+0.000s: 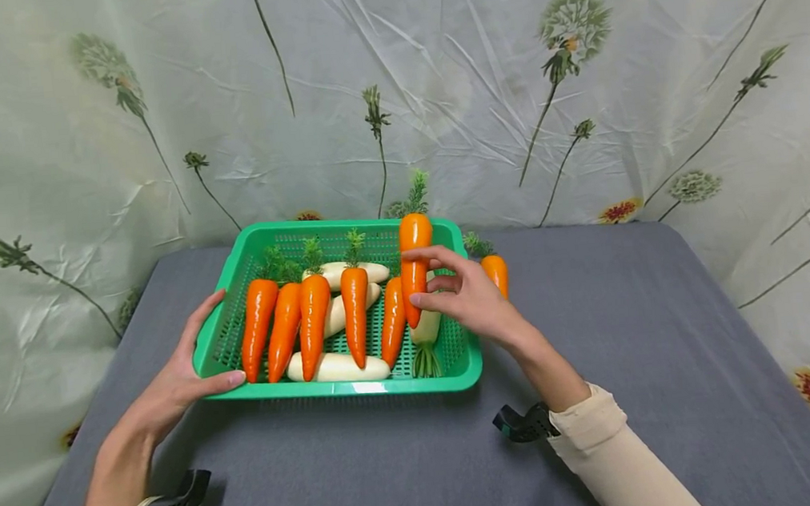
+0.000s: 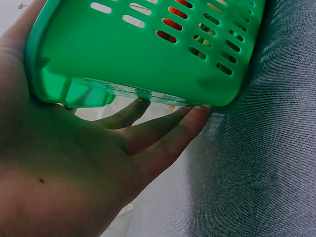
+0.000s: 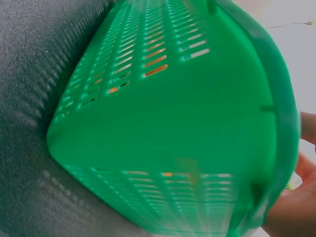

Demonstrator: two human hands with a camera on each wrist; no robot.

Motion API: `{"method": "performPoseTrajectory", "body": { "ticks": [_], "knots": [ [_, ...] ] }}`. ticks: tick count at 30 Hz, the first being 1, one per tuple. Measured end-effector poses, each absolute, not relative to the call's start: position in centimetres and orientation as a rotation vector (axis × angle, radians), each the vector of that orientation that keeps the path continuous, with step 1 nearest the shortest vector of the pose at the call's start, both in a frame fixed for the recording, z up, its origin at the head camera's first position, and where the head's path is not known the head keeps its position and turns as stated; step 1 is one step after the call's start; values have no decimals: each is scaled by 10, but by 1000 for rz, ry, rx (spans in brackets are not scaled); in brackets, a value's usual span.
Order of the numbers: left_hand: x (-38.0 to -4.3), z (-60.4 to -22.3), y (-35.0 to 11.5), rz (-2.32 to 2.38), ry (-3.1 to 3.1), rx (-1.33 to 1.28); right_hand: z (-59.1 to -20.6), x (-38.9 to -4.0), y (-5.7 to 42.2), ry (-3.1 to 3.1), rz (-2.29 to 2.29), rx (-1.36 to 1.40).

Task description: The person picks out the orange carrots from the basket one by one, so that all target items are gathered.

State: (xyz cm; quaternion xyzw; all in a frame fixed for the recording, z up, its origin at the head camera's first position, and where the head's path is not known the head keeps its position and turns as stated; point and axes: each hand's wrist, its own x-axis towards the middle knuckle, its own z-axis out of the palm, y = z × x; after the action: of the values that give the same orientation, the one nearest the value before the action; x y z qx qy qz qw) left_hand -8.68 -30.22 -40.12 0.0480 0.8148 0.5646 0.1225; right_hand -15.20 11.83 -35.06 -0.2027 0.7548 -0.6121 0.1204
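Note:
A green plastic basket stands on the grey cloth, holding several orange carrots with leafy tops and several white radishes. My left hand grips the basket's left end, thumb over the front rim and fingers spread along the outside wall. In the left wrist view those fingers lie against the slotted wall. Over the basket's right end, my right hand pinches a carrot between thumb and fingers, its leafy top pointing away from me. Beneath it lies a radish with a green stem, partly hidden.
Another carrot lies outside the basket, just past its right side, partly behind my right hand. The grey cloth-covered table runs back to a pale curtain printed with dandelions. A black strap device sits at my right wrist.

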Motion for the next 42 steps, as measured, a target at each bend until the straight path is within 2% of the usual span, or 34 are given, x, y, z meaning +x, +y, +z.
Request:
{"method": "performPoseTrajectory", "body": {
  "ticks": [42],
  "knots": [
    [-85, -402, -303, 1655, 2379, 150, -351, -148, 182, 2325, -1746, -482]
  ]
}}
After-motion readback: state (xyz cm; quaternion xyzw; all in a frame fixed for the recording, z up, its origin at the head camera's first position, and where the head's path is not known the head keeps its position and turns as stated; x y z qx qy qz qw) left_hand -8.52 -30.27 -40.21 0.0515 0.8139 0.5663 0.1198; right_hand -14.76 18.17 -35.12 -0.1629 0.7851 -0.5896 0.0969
